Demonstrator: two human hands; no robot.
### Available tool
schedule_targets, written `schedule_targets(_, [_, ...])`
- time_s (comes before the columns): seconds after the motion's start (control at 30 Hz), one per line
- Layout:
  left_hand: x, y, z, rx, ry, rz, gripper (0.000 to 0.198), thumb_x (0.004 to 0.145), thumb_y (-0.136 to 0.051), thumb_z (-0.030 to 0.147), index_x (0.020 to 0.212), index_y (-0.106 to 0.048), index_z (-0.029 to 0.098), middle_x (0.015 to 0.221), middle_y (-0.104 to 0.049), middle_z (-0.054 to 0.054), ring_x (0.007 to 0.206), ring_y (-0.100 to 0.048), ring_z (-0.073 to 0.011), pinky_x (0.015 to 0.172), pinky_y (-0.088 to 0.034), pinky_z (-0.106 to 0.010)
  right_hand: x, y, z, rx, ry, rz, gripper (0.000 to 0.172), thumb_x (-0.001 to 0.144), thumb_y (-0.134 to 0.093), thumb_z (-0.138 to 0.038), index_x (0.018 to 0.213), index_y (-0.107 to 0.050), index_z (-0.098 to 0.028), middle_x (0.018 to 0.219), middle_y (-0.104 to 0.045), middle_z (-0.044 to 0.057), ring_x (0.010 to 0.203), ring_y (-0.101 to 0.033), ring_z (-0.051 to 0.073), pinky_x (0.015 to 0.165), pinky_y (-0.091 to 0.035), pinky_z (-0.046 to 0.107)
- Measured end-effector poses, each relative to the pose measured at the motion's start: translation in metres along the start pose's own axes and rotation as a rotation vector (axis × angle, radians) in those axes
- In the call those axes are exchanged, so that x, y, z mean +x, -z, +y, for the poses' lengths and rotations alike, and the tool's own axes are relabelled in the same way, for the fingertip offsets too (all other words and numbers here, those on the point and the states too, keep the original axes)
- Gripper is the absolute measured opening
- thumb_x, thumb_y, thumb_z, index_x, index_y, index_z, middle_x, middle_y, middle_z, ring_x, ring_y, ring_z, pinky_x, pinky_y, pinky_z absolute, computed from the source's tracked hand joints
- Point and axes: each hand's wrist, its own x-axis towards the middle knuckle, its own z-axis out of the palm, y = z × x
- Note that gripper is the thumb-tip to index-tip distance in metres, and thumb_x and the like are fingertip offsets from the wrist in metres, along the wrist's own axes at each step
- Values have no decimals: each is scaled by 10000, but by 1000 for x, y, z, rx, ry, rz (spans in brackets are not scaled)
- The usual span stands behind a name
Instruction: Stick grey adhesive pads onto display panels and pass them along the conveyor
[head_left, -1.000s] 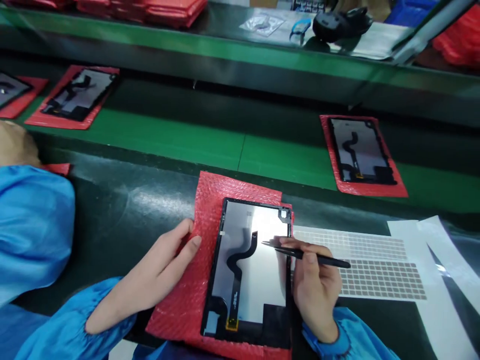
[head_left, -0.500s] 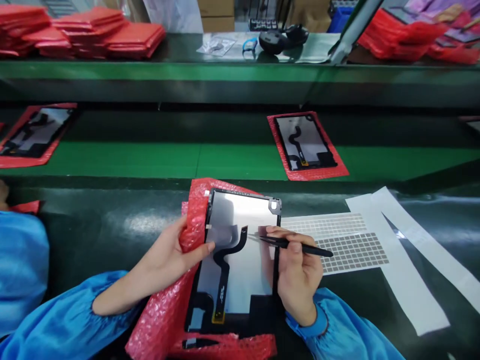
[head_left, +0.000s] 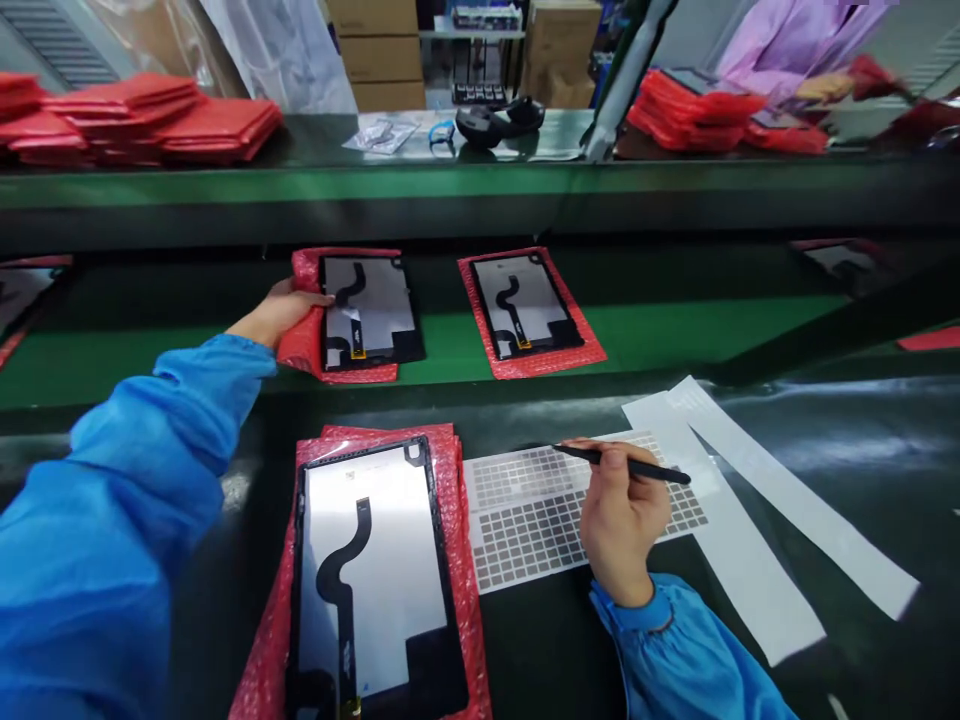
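Observation:
My left hand (head_left: pixel 276 312) reaches out to the green belt and grips the left edge of a red bubble-wrap sheet carrying a screen panel (head_left: pixel 369 312). My right hand (head_left: pixel 621 520) holds black tweezers (head_left: pixel 622 463), their tip over a white sheet of small grey stickers (head_left: pixel 525 510). Another screen panel (head_left: pixel 375 570) with a black flex cable lies on red bubble wrap (head_left: pixel 459 520) right in front of me, untouched.
A second panel on red wrap (head_left: pixel 525 305) rides the green conveyor belt (head_left: pixel 675 325). White backing strips (head_left: pixel 757 500) lie to the right. Stacks of red wrap (head_left: pixel 150 125) sit on the far shelf, where another person in a purple coat (head_left: pixel 787 40) works.
My left hand lifted the panel on its red wrap off the bench and carried it to the belt. A further panel shows beneath. My right hand moved the tweezers right, over the sticker sheet.

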Motion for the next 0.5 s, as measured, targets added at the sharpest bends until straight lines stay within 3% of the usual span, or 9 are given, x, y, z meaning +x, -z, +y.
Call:
schedule_targets(0.1, [5, -2, 7, 137, -73, 67, 384, 980, -676, 390, 1280, -632, 154, 1268, -650, -85, 1084, -669, -233, 924, -591, -428, -4, 1, -4, -33, -20, -44, 151, 976, -696, -359, 897, -674, -232, 841, -792, 14, 821, -775, 214, 857, -605, 423])
schedule_targets(0.17, [4, -18, 14, 218, -135, 92, 436, 986, -665, 387, 1356, -593, 168, 1367, -602, -107, 1158, -645, -249, 977, -572, -461, -6, 1, -7, -46, -34, -63, 151, 974, -697, -363, 901, -676, -232, 834, -793, 15, 837, -781, 222, 852, -609, 421])
schedule_targets(0.23, [3, -48, 20, 292, -153, 46, 425, 989, -659, 388, 1347, -601, 167, 1375, -599, -114, 1167, -643, -250, 985, -568, -470, -7, 1, -8, -54, -41, -69, 158, 970, -701, -372, 904, -675, -231, 821, -792, 14, 832, -784, 226, 841, -612, 416])
schedule_targets(0.4, [-5, -147, 25, 369, -24, -231, 345, 980, -681, 393, 1206, -661, 134, 1175, -686, -98, 1000, -691, -211, 867, -604, -401, -6, 1, -9, -68, -44, -72, 178, 959, -717, -385, 898, -675, -224, 799, -793, 12, 801, -786, 224, 811, -614, 398])
schedule_targets(0.5, [-10, -176, 30, 306, 37, -302, 362, 983, -678, 386, 1242, -645, 134, 1196, -677, -105, 1004, -689, -208, 859, -607, -398, -7, 1, -9, -71, -51, -79, 184, 963, -712, -389, 899, -671, -222, 793, -793, 11, 799, -787, 221, 808, -616, 396])
